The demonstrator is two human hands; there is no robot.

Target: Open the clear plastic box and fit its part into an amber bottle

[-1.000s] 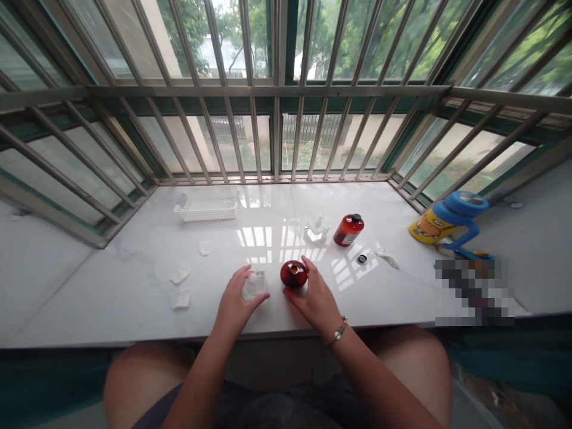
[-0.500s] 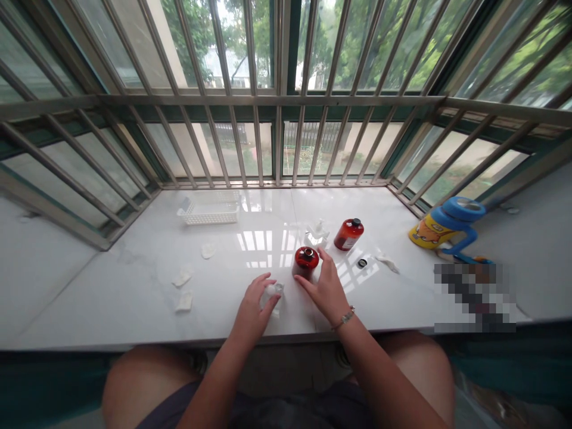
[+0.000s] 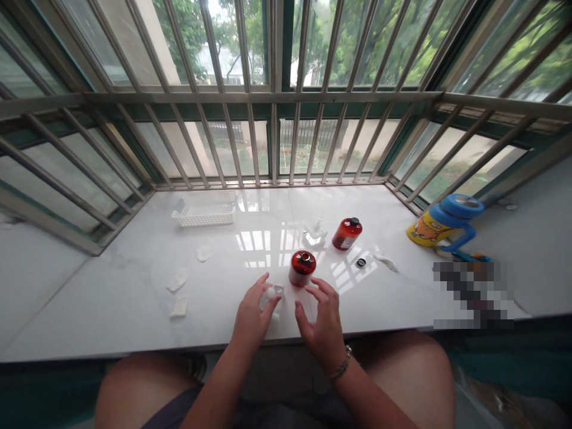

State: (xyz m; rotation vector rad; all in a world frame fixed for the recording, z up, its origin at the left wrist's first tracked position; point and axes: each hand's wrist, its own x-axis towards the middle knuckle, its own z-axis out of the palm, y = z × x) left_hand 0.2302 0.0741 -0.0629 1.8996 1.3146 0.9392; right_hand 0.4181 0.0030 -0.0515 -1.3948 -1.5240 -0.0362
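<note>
Left hand curled, fingers wrapped around a small clear glass bottle with white cotton against it; held low over the white marble sill. Right hand open, fingers spread, touching nothing, just below and right of an upright red glass bottle, which stands between the hands' fingertips and a labelled red bottle. Nearby: small black cap, white cotton pads, white plastic basket, and, far right, a yellow cup with blue lid.
</note>
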